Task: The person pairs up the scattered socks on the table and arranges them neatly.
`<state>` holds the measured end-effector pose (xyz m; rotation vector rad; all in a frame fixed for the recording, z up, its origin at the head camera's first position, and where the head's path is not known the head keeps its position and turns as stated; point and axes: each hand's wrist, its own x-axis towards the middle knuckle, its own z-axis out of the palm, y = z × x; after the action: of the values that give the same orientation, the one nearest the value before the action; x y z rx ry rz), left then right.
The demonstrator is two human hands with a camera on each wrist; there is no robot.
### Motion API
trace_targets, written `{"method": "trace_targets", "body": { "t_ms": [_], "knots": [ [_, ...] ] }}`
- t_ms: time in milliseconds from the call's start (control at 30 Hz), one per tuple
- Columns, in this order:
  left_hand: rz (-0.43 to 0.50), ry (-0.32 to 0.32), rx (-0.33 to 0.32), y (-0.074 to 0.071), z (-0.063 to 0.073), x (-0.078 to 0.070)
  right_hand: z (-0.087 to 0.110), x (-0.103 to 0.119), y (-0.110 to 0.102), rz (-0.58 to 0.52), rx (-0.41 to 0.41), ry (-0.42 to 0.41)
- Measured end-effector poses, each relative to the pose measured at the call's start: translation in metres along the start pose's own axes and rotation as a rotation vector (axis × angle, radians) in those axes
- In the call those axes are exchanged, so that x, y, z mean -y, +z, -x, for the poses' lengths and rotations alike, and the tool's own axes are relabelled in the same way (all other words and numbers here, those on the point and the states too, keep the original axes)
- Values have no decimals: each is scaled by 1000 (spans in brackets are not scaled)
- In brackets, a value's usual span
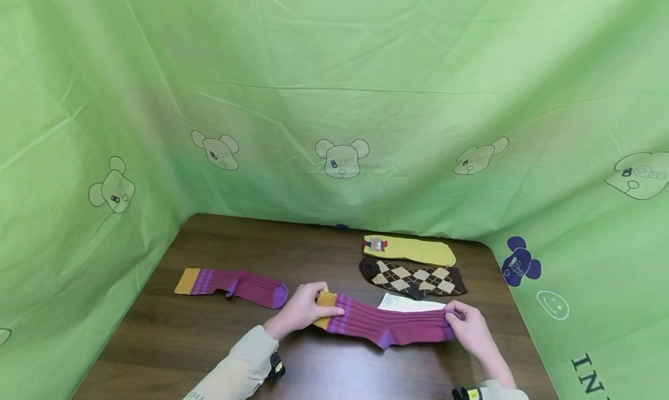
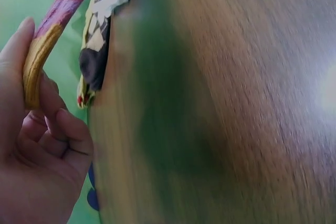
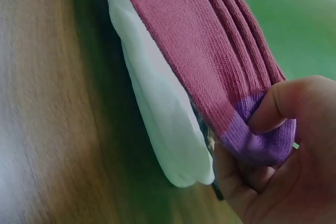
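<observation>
A maroon sock (image 1: 366, 320) with a mustard cuff, purple stripes and a purple heel and toe is stretched sideways between both hands, held up above the table. My left hand (image 1: 305, 308) pinches its cuff between thumb and fingers, which the left wrist view shows from the side. At the other end, my right hand (image 1: 470, 329) pinches the purple toe (image 3: 257, 135). Partly hidden behind this sock is a white sock (image 1: 410, 303) on the table. A second maroon sock (image 1: 251, 285) with the same colours lies flat at the left, its cuff pointing left.
Beyond the white sock lie a brown argyle sock (image 1: 415, 278) and, further back, a yellow sock (image 1: 413, 250) with an animal motif. The dark wooden table (image 1: 303, 243) is bounded at the back and sides by a green printed cloth (image 1: 397, 127).
</observation>
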<state>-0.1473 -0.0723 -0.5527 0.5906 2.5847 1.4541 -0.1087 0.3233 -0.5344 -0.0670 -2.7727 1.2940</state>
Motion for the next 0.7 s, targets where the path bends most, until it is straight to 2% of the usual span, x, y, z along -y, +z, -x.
{"method": "trace_targets", "body": {
  "t_ms": [133, 500, 700],
  "knots": [
    [4, 2, 49, 8, -2, -6, 0, -5, -10, 35, 12, 28],
    [-4, 54, 123, 32, -8, -17, 4, -20, -32, 101, 38, 101],
    [-3, 57, 181, 45, -8, -24, 9, -24, -44, 132, 53, 151]
  ]
}}
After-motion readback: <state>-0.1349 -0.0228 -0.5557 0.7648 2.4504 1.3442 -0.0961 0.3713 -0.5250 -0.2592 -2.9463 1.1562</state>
